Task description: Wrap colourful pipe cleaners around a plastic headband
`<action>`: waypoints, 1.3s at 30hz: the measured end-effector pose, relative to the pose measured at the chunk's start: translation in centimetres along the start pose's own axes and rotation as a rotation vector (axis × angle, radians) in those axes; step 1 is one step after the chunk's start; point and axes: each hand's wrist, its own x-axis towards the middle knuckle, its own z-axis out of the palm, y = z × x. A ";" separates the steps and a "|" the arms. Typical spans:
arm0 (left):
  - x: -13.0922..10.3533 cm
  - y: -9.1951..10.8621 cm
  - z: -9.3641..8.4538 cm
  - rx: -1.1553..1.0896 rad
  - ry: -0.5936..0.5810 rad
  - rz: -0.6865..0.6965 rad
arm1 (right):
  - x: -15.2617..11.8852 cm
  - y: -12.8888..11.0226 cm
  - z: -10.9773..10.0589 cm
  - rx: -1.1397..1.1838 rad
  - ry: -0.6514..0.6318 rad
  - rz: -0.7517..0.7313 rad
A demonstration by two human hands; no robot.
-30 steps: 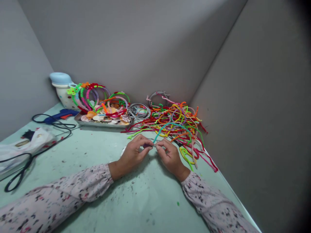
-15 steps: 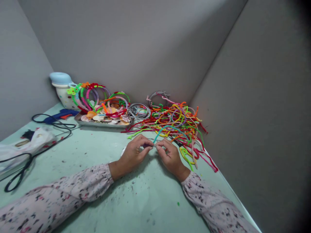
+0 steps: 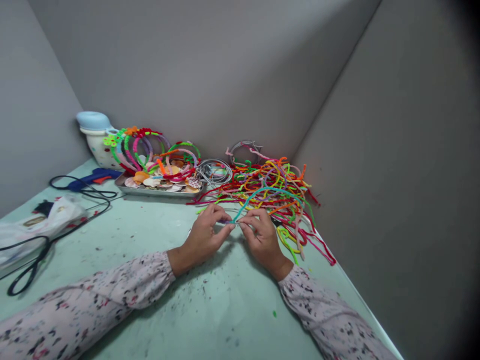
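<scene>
My left hand point(image 3: 206, 234) pinches a thin headband point(image 3: 226, 222) between thumb and fingers; a bit of purple and teal covering shows at the fingertips. Just to the right, my right hand point(image 3: 261, 237) is closed in a pinch on the same band, close to the left fingertips. A teal pipe cleaner point(image 3: 247, 200) rises from between the two hands and arches over to the right, its far end lying across the pile. Fingers hide most of the band.
A tangled heap of coloured pipe cleaners point(image 3: 277, 180) lies behind my right hand. Grey wire hoops point(image 3: 215, 172) sit beside a metal tray point(image 3: 161, 195) of shells and wrapped headbands point(image 3: 144, 150). Leftward are a lidded cup point(image 3: 98, 140), a blue glue gun point(image 3: 88, 179), black cord point(image 3: 47, 245) and plastic bag point(image 3: 62, 215).
The teal pipe cleaner has swung up into a wider arch. My fingertips have shifted slightly, and purple covering now shows at the left fingers.
</scene>
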 end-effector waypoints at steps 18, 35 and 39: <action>0.1 0.2 -0.2 0.124 0.067 0.027 | -0.3 0.5 0.6 0.176 0.033 0.263; 0.0 0.0 0.1 0.201 -0.032 0.044 | 0.0 0.8 0.9 0.269 -0.038 0.292; 0.2 -0.3 0.0 0.191 0.047 0.028 | 0.1 0.8 0.8 0.268 0.023 0.305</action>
